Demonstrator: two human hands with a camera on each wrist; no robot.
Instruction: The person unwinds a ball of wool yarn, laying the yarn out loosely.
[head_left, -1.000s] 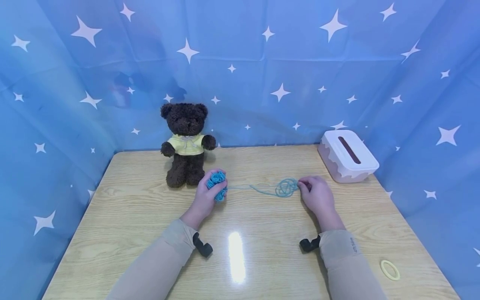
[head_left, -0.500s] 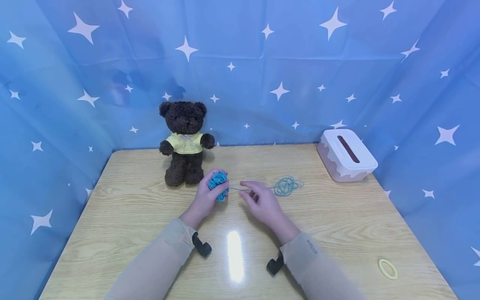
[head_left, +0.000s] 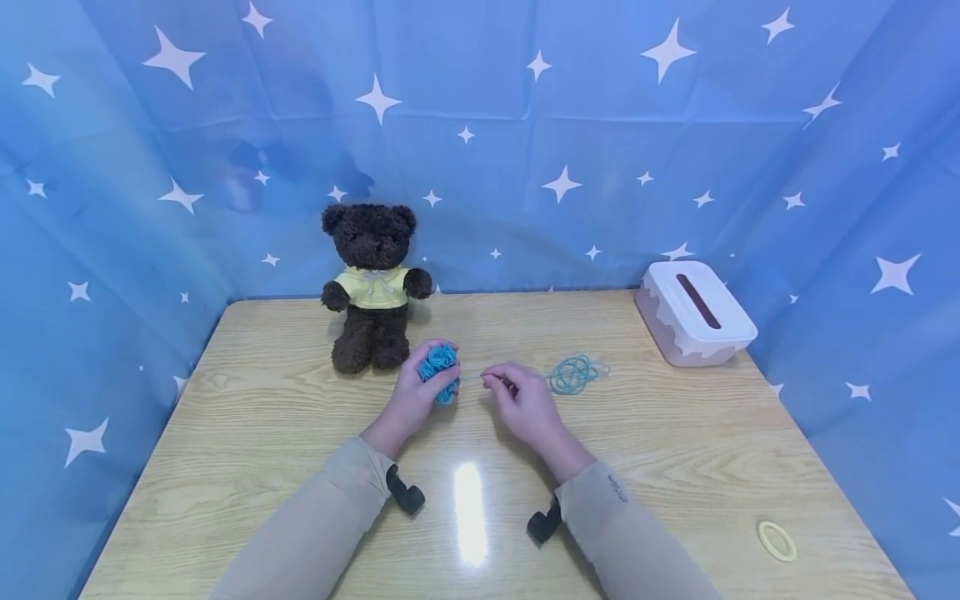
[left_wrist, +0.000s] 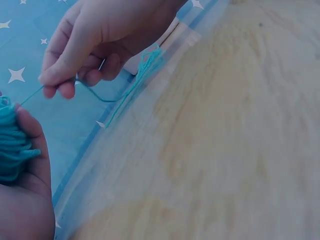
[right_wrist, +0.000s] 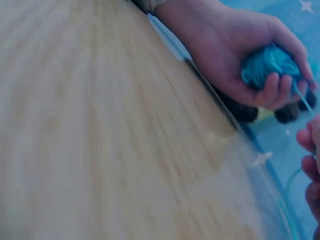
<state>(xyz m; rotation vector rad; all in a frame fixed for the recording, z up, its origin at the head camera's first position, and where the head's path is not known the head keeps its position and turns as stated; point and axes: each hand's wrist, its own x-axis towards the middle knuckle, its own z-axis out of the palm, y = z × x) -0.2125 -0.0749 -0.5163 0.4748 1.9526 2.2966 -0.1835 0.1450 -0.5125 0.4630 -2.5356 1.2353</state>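
A ball of turquoise yarn (head_left: 439, 363) sits in my left hand (head_left: 408, 392), the fingers and thumb curled round it; the right wrist view shows the same yarn ball (right_wrist: 270, 65) in that grip. From it a thin strand (left_wrist: 32, 95) runs to my right hand (head_left: 525, 404), which pinches it between thumb and forefinger a short way to the right. Past the right hand, a loose tangle of the yarn (head_left: 573, 375) lies on the table. In the left wrist view, the right hand (left_wrist: 95, 40) shows with the strand trailing from its fingers.
A dark brown teddy bear (head_left: 371, 287) in a yellow top is at the back left of the wooden table (head_left: 300, 467). A white-lidded tissue box (head_left: 697, 312) stands at the back right. One pale yellow ring (head_left: 776, 542) lies at the front right. Behind hangs a blue starry curtain (head_left: 480, 192).
My right hand has moved left from the yarn tangle toward the ball, and its parted fingers have come together on the strand. The left hand keeps its hold on the ball.
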